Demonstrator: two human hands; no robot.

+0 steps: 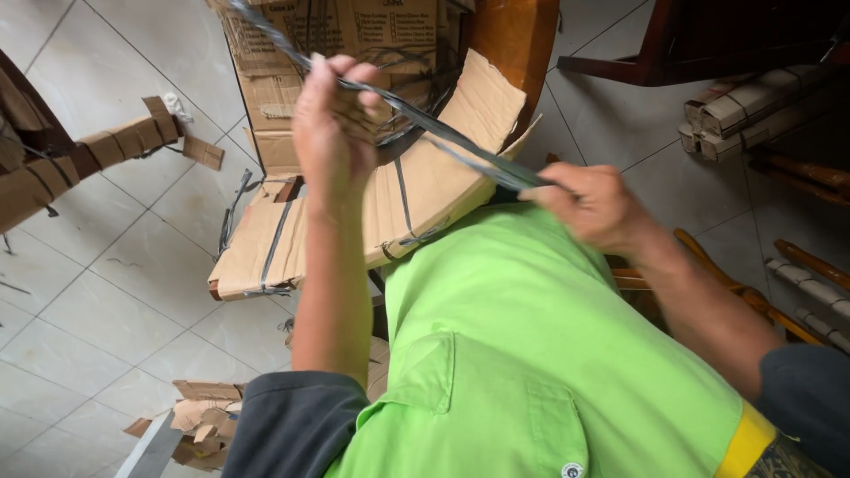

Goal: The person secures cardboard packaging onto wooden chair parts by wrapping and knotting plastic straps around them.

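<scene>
At 12 o'clock, left hand (332, 119) & right hand (589, 205), each grip pinching grey strap (443, 133), over cardboard-wrapped chair (425, 190).

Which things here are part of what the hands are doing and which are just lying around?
In use: left hand, right hand, grey strap stretched between them, cardboard wrapping on the wooden furniture.

Lying about: cardboard scraps on the floor, wrapped bundles, wrapped chair leg.
</scene>
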